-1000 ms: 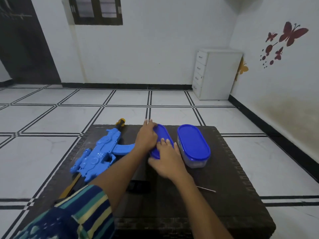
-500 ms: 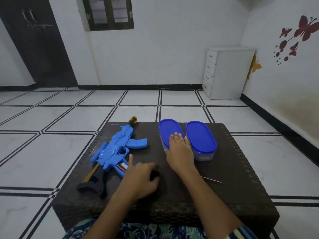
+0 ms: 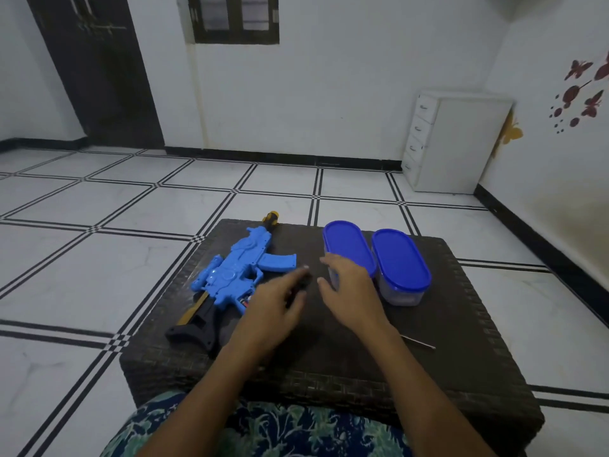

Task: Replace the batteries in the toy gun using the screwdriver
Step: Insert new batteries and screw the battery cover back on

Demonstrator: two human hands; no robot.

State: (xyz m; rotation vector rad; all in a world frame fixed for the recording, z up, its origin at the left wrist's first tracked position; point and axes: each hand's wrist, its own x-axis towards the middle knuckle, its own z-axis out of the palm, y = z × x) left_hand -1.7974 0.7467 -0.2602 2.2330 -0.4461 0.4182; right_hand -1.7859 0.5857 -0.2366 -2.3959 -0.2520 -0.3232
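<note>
The blue toy gun (image 3: 237,275) lies on the left half of the dark woven table (image 3: 438,357), its black stock toward me. Something red and white shows in its underside near the grip. My left hand (image 3: 273,308) is lifted just right of the gun and grips a small black object (image 3: 302,284); what it is I cannot tell. My right hand (image 3: 349,291) hovers with relaxed, spread fingers beside the nearer of two blue-lidded containers (image 3: 349,245). A thin metal shaft (image 3: 418,342), maybe the screwdriver, lies right of my right forearm, its near end hidden.
A second blue-lidded container (image 3: 400,258) stands touching the first on the right. The table is low and sits on a white tiled floor. A white drawer unit (image 3: 461,143) stands against the far right wall.
My left hand has picked the black object off the table and carried it up toward the gun's grip. My right hand has come off the container lid and moved a little left.
</note>
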